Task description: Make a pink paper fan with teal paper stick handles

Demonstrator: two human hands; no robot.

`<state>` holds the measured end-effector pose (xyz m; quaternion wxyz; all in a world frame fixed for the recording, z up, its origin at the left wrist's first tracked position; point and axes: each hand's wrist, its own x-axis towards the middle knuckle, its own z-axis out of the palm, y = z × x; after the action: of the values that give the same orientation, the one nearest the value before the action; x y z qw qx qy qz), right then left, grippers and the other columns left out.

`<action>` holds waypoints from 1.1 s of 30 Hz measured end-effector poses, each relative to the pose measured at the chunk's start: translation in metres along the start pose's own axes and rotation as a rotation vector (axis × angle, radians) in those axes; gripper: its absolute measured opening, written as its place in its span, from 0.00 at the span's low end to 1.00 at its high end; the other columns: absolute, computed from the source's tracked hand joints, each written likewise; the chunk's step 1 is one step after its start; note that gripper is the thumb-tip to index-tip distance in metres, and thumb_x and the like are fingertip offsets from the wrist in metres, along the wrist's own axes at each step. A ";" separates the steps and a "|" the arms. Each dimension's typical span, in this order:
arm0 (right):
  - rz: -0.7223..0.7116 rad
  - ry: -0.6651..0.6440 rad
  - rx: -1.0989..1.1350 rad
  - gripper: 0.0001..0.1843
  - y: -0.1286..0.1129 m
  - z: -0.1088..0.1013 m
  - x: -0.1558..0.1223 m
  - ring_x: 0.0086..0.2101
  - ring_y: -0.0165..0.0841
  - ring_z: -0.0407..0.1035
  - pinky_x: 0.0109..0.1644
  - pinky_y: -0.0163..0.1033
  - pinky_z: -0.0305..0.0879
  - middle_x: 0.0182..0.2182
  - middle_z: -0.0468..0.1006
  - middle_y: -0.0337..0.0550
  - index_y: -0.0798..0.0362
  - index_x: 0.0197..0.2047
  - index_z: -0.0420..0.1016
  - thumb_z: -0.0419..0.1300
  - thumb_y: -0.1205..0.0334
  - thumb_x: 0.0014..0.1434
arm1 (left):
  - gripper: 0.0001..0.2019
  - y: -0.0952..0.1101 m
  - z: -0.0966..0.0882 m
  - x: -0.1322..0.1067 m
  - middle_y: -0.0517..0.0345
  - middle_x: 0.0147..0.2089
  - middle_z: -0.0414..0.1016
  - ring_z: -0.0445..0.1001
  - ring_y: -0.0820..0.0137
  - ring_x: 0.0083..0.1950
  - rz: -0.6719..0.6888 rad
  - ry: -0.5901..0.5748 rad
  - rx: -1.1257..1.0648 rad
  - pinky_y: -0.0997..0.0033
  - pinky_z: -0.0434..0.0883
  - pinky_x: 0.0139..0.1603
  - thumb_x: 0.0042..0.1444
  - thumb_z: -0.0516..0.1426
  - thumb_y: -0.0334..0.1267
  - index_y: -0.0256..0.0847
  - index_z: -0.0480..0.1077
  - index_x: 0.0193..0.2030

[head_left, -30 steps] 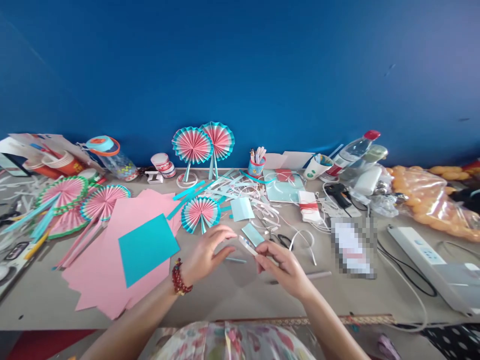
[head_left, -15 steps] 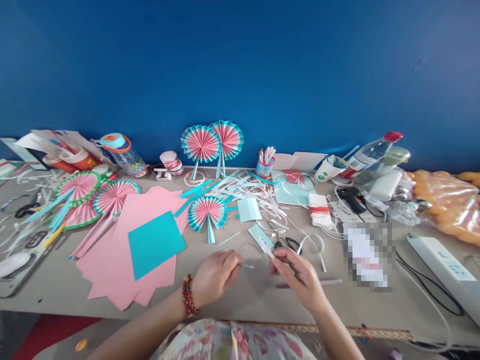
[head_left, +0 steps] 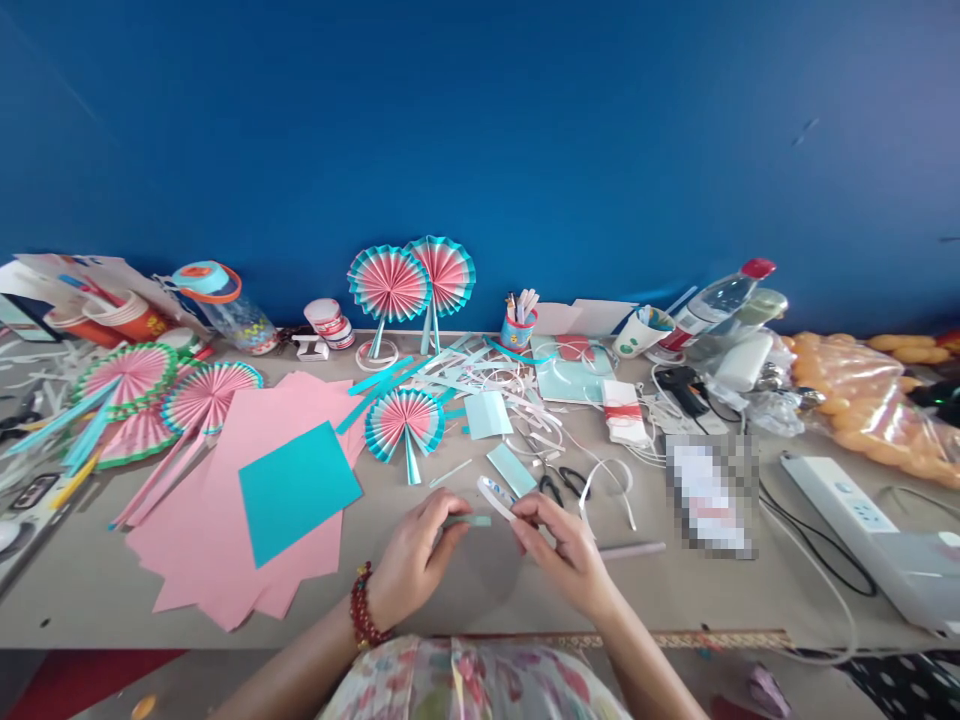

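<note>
My left hand (head_left: 416, 545), with a red bead bracelet at the wrist, pinches a small pale green paper strip (head_left: 478, 520) between thumb and fingers. Opposite it, my right hand (head_left: 562, 550) grips a curved white strip (head_left: 493, 495) with blue marks. The two strips are close together but apart. Just beyond my right hand lie a light blue paper rectangle (head_left: 511, 470) and black-handled scissors (head_left: 551, 488). A pleated pink-and-blue paper fan (head_left: 405, 425) rests farther back. To the left, a teal paper square (head_left: 300, 493) sits on fanned pink sheets (head_left: 217, 530).
Two more paper fans (head_left: 390, 283) lean by the blue wall. Paper strips (head_left: 480, 370) litter the middle back. At the right are a glue gun (head_left: 681, 390), a plastic bottle (head_left: 709, 310) and a power strip (head_left: 847, 505). Several fans (head_left: 211, 398) lie at the left.
My left hand has taken hold of the pale green strip, its fingers uncurled from a tighter fist. My right hand has turned the white strip toward the left. The view has shifted slightly right.
</note>
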<state>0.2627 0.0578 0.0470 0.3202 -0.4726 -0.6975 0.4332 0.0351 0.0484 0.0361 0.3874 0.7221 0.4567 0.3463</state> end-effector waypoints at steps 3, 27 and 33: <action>-0.010 0.009 -0.013 0.11 0.002 -0.003 -0.002 0.28 0.29 0.66 0.31 0.32 0.63 0.27 0.70 0.37 0.51 0.37 0.69 0.50 0.57 0.69 | 0.08 0.002 -0.001 0.003 0.53 0.47 0.75 0.74 0.65 0.50 -0.042 0.019 -0.040 0.68 0.69 0.52 0.68 0.52 0.38 0.45 0.69 0.50; -0.211 0.052 -0.201 0.05 0.001 -0.007 0.000 0.30 0.33 0.70 0.35 0.35 0.66 0.29 0.74 0.40 0.50 0.40 0.70 0.54 0.62 0.68 | 0.08 0.020 -0.002 0.017 0.56 0.38 0.74 0.75 0.69 0.36 -0.088 0.101 -0.138 0.70 0.70 0.41 0.68 0.48 0.37 0.42 0.68 0.42; -0.342 0.109 -0.261 0.03 -0.004 -0.005 0.005 0.35 0.36 0.72 0.38 0.38 0.68 0.32 0.76 0.44 0.50 0.41 0.71 0.56 0.65 0.66 | 0.03 0.026 0.002 0.023 0.56 0.39 0.74 0.74 0.68 0.42 -0.072 0.141 -0.096 0.71 0.70 0.44 0.64 0.55 0.37 0.42 0.69 0.40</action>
<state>0.2636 0.0630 0.0527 0.3622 -0.4076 -0.7993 0.2525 0.0552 0.0621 0.0615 0.4007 0.6597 0.4916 0.4033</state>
